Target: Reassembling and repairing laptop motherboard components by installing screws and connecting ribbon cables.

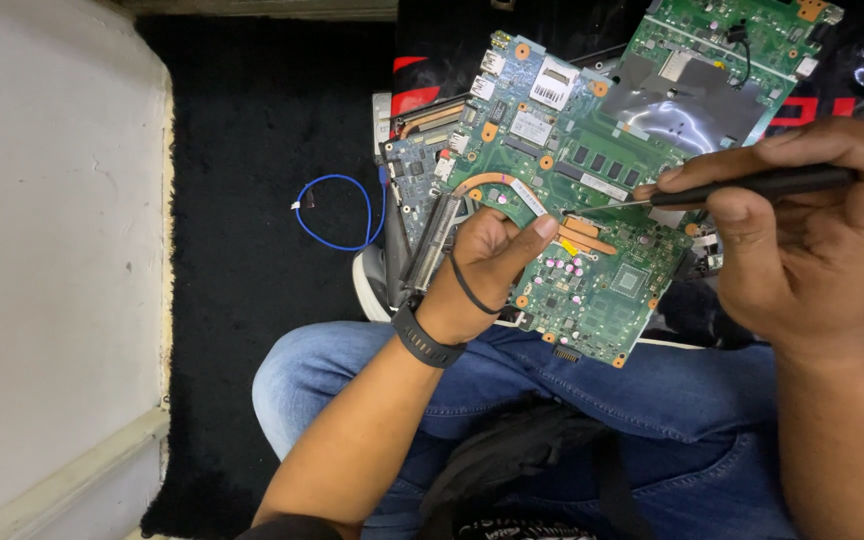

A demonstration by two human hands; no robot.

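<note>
My left hand (484, 265) grips a green laptop circuit board (592, 180) from below, thumb lying across its copper heat pipe (497, 183). A black band sits on that wrist. My right hand (797, 235) is closed around a black-handled screwdriver (767, 183) whose thin metal tip touches the board near the copper bracket (582, 235) at its middle. The board is held tilted above my lap, over blue jeans (572, 400).
A second green circuit board (722, 60) lies beyond the held one at the top right. A blue cable (337, 215) loops on the black carpet (242, 250). A white wall (52, 250) runs along the left. A black bag (522, 460) rests on my lap.
</note>
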